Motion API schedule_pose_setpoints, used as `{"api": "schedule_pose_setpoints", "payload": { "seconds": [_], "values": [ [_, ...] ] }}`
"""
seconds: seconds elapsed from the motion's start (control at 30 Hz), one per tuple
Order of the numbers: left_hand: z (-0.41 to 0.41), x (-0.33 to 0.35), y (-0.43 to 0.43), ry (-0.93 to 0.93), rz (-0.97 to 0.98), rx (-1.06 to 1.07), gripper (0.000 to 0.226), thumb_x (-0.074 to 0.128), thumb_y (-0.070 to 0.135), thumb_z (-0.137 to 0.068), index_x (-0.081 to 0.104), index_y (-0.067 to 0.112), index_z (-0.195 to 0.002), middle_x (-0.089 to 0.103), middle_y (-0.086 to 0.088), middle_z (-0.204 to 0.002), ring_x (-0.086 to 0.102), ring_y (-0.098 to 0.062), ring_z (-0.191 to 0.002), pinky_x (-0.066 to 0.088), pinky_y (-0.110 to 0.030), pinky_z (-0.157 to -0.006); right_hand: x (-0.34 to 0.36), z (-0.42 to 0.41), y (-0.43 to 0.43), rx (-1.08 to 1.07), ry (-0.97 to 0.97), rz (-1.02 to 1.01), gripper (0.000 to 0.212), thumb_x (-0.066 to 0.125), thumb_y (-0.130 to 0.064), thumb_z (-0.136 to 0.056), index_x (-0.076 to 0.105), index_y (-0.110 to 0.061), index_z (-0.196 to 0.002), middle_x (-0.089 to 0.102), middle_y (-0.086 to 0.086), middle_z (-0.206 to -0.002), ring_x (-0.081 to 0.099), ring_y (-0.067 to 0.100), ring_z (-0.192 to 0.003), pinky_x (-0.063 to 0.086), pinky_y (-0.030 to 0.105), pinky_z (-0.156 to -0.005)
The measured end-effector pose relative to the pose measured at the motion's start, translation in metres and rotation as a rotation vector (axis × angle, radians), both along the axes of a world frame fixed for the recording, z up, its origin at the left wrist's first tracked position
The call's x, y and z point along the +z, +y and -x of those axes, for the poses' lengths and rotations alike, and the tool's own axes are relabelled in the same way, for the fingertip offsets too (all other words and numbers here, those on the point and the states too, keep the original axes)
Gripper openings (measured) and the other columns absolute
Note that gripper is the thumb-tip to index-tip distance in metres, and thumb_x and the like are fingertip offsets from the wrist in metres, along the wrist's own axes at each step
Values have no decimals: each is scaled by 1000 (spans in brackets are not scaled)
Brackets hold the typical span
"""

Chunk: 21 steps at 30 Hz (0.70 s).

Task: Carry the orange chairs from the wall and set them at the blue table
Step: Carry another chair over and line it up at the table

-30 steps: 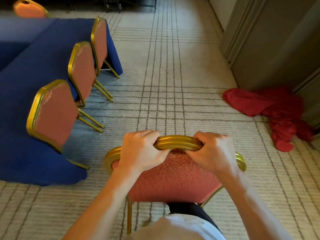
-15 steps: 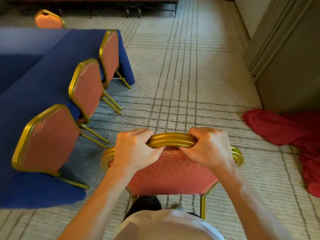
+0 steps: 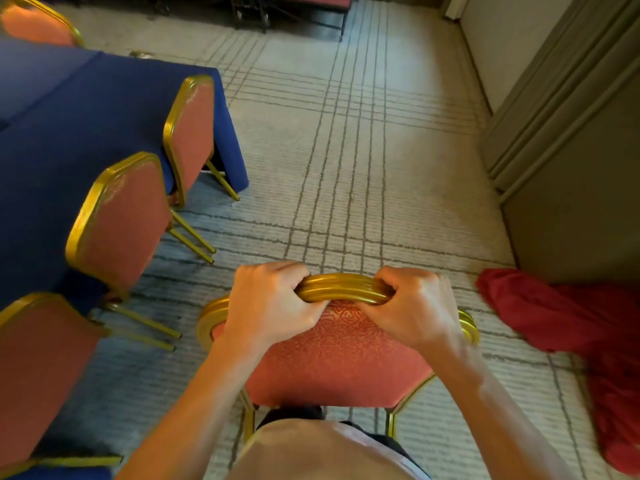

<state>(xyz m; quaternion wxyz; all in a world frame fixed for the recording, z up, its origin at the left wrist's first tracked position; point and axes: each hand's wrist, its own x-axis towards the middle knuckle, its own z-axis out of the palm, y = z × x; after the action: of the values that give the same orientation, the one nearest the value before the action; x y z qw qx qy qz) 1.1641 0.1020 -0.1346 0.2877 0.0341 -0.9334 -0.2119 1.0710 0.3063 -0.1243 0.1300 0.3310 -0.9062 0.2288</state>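
Observation:
I hold an orange chair (image 3: 341, 362) with a gold frame in front of my body, its back facing me. My left hand (image 3: 268, 301) and my right hand (image 3: 412, 306) both grip the gold top rail of its backrest. The blue table (image 3: 59, 133), draped in a blue cloth, fills the left side. Three orange chairs stand along its near edge: a far one (image 3: 192, 133), a middle one (image 3: 121, 220) and a near one (image 3: 38, 368) at the lower left. Another orange chair (image 3: 34, 24) stands at the table's far side, top left.
A crumpled red cloth (image 3: 581, 341) lies on the carpet at the right, beside a grey panelled wall (image 3: 571, 168). Dark furniture frames (image 3: 287, 12) stand at the far end of the striped carpet (image 3: 346, 150).
I have walked forward along the table with the chair held in both hands. The seated chairs have slid down and left in view, and the red cloth has shifted to the lower right.

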Motion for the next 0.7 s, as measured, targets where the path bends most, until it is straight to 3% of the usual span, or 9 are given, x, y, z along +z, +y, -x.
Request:
{"api": "schedule_pose_setpoints", "payload": {
  "seconds": [0.17,0.33,0.47,0.6,0.7],
  "values": [
    [82,18,-45,21,25,-56,44,80,36,-73,41,25,-54,33,15,-55,40,-11,-43,33,-26,-41,17,71,-42,-34,62,56,34,62,-53,-74,60,-24,-58,53,-12,-51,50,9,-45,41,23,-49],
    [154,24,-78,42,22,-79,38,83,32,-73,52,20,-53,49,9,-52,46,-13,-45,39,-31,-41,22,141,-73,-46,110,94,37,63,-52,-75,57,-21,-56,50,-10,-50,47,12,-45,38,22,-48],
    [216,18,-100,25,-8,-76,38,85,32,-73,55,20,-54,50,9,-52,46,-11,-45,40,-30,-41,16,207,-95,-15,102,97,33,64,-50,-75,60,-22,-58,51,-12,-51,45,9,-46,33,20,-52],
    [294,7,-115,-13,8,-53,43,82,34,-72,45,22,-54,43,12,-52,38,-9,-47,40,-30,-42,-1,286,-111,-18,82,90,34,63,-50,-73,59,-21,-56,53,-10,-50,52,13,-45,42,24,-48],
    [361,3,-123,-45,32,-31,39,81,34,-70,48,20,-55,48,8,-52,47,-14,-47,44,-33,-44,-6,357,-122,-55,29,50,36,64,-55,-70,57,-22,-56,49,-13,-49,52,13,-47,44,25,-52]
  ]
}}
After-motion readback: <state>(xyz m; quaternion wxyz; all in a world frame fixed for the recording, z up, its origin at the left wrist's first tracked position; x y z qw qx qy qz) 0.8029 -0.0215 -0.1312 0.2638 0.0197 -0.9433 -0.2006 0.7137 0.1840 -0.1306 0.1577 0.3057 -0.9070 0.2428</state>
